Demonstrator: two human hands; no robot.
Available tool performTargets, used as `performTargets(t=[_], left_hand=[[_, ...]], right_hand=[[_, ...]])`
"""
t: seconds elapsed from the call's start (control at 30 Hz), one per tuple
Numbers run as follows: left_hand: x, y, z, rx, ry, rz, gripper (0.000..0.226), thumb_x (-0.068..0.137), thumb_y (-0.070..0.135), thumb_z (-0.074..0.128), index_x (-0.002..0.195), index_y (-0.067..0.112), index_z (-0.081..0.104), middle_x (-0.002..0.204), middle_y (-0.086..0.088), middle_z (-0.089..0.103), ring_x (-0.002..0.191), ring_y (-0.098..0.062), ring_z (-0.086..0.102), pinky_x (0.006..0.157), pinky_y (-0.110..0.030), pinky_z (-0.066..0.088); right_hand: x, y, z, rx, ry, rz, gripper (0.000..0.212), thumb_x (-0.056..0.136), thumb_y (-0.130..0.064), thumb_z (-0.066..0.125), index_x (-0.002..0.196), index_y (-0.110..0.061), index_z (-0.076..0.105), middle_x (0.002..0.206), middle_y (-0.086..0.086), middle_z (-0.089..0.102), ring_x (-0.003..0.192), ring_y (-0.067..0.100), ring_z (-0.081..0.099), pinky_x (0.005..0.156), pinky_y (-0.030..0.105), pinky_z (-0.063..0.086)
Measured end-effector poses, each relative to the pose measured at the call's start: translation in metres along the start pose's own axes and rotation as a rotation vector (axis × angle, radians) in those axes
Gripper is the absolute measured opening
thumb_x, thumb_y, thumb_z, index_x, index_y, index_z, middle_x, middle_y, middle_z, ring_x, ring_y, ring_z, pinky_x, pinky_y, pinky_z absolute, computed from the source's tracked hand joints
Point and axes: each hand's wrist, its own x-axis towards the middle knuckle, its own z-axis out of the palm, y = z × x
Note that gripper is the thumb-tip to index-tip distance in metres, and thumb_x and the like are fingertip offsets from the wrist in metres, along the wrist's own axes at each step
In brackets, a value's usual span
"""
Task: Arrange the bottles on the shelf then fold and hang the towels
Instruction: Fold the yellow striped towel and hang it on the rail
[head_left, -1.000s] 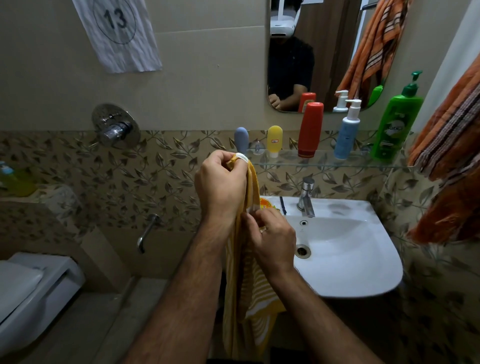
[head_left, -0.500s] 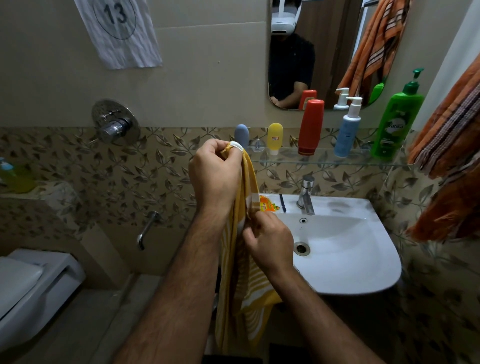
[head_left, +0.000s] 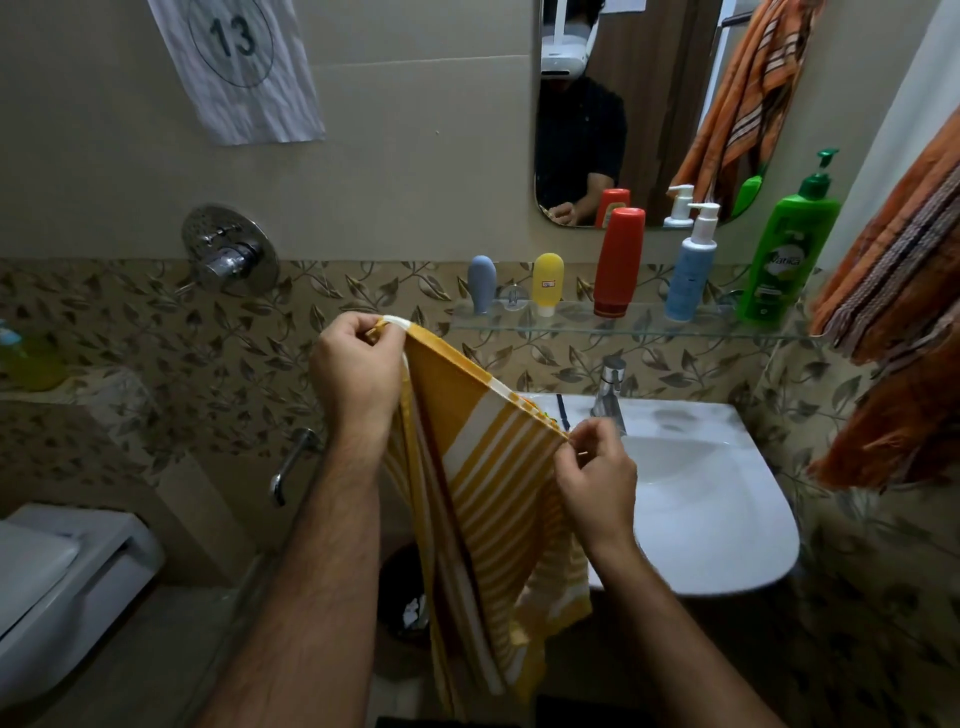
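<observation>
A yellow and white striped towel (head_left: 488, 483) hangs in front of me. My left hand (head_left: 356, 371) pinches its top corner, held high. My right hand (head_left: 597, 473) pinches the top edge lower and to the right, so that edge slants between them. On the glass shelf (head_left: 571, 325) stand a grey-blue bottle (head_left: 481, 283), a yellow bottle (head_left: 547, 283), a red bottle (head_left: 618, 262), a blue pump bottle (head_left: 691, 265) and a green pump bottle (head_left: 789, 249). An orange striped towel (head_left: 893, 312) hangs at the right edge.
A white sink (head_left: 701, 499) with a tap (head_left: 609, 395) sits below the shelf, right of the towel. A mirror (head_left: 649, 104) hangs above. A wall mixer valve (head_left: 228, 254) and spout (head_left: 291, 462) are left. A toilet (head_left: 57, 587) fills the lower left corner.
My right hand slid right along the towel's top edge, away from my left hand. The towel has spread open between them.
</observation>
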Motion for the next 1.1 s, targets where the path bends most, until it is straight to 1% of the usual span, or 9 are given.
performTargets(t=[0.13, 0.37, 0.53, 0.63, 0.7, 0.83, 0.93, 1.0, 1.1], left_hand=[[0.002, -0.014, -0.005, 0.022, -0.012, -0.063, 0.008, 0.086, 0.019, 0.063, 0.091, 0.015, 0.068, 0.077, 0.004, 0.064, 0.066, -0.007, 0.055, 0.052, -0.020, 0.037], [0.006, -0.034, -0.017, 0.068, -0.161, -0.224, 0.011, 0.084, 0.018, 0.062, 0.090, 0.012, 0.069, 0.079, -0.001, 0.065, 0.074, -0.015, 0.061, 0.054, -0.025, 0.043], [0.004, -0.045, -0.025, 0.076, -0.305, -0.300, 0.060, 0.083, 0.020, 0.069, 0.140, 0.019, 0.049, 0.114, -0.006, 0.064, 0.102, -0.021, 0.063, 0.082, -0.033, 0.053], [-0.007, -0.042, -0.027, 0.022, -0.448, -0.306, 0.053, 0.086, 0.017, 0.070, 0.136, 0.021, 0.053, 0.094, -0.003, 0.066, 0.085, -0.016, 0.068, 0.082, -0.036, 0.058], [-0.015, -0.040, -0.025, -0.018, -0.527, -0.298, 0.050, 0.085, 0.015, 0.072, 0.132, 0.022, 0.057, 0.098, -0.007, 0.068, 0.085, -0.015, 0.068, 0.079, -0.032, 0.058], [-0.034, -0.030, -0.012, -0.070, -0.743, -0.188, 0.062, 0.084, 0.014, 0.073, 0.138, 0.034, 0.051, 0.096, -0.008, 0.072, 0.087, -0.018, 0.071, 0.084, -0.035, 0.058], [-0.046, -0.018, 0.003, -0.084, -0.898, -0.061, 0.061, 0.087, 0.010, 0.069, 0.140, 0.033, 0.051, 0.083, -0.001, 0.064, 0.076, -0.012, 0.061, 0.083, -0.034, 0.054], [-0.049, -0.013, 0.009, -0.063, -0.929, -0.043, 0.046, 0.088, 0.009, 0.065, 0.130, 0.029, 0.062, 0.090, 0.003, 0.069, 0.079, -0.008, 0.064, 0.085, -0.033, 0.055], [-0.053, -0.013, 0.016, -0.012, -0.888, -0.049, 0.017, 0.089, 0.013, 0.065, 0.099, 0.023, 0.074, 0.098, -0.004, 0.074, 0.094, -0.019, 0.069, 0.089, -0.042, 0.056]], right_hand=[[0.016, 0.002, -0.006, 0.112, -0.162, 0.204, 0.013, 0.086, -0.011, 0.062, 0.096, -0.017, 0.068, 0.070, -0.002, 0.065, 0.061, 0.015, 0.057, 0.061, 0.031, 0.048], [0.030, -0.013, -0.025, 0.239, -0.258, 0.238, 0.012, 0.090, -0.018, 0.069, 0.080, -0.013, 0.073, 0.076, 0.003, 0.070, 0.073, 0.013, 0.062, 0.071, 0.028, 0.052], [0.044, -0.032, -0.021, 0.150, -0.151, 0.189, 0.018, 0.091, -0.022, 0.066, 0.078, -0.012, 0.072, 0.074, 0.002, 0.069, 0.073, 0.015, 0.064, 0.072, 0.035, 0.056], [0.048, -0.041, -0.012, 0.080, -0.123, 0.170, 0.021, 0.091, -0.024, 0.064, 0.078, -0.010, 0.072, 0.074, 0.003, 0.070, 0.078, 0.021, 0.067, 0.080, 0.044, 0.058], [0.048, -0.047, -0.007, 0.049, -0.137, 0.135, 0.020, 0.089, -0.024, 0.065, 0.078, -0.010, 0.072, 0.073, 0.003, 0.069, 0.076, 0.020, 0.066, 0.079, 0.046, 0.058], [0.041, -0.063, -0.004, 0.016, -0.388, 0.002, 0.012, 0.090, -0.017, 0.067, 0.079, -0.015, 0.071, 0.075, -0.001, 0.070, 0.071, 0.010, 0.065, 0.064, 0.021, 0.055], [0.037, -0.066, -0.002, -0.084, -0.511, -0.165, 0.014, 0.087, -0.015, 0.070, 0.073, -0.018, 0.069, 0.068, -0.002, 0.069, 0.062, 0.004, 0.058, 0.058, 0.022, 0.047], [0.036, -0.066, -0.004, -0.101, -0.522, -0.196, 0.010, 0.087, -0.018, 0.070, 0.077, -0.015, 0.071, 0.071, 0.002, 0.070, 0.065, 0.008, 0.061, 0.060, 0.026, 0.048], [0.038, -0.064, -0.011, -0.045, -0.532, -0.176, 0.009, 0.089, -0.021, 0.070, 0.082, -0.016, 0.072, 0.074, 0.001, 0.071, 0.069, 0.009, 0.063, 0.062, 0.025, 0.050]])
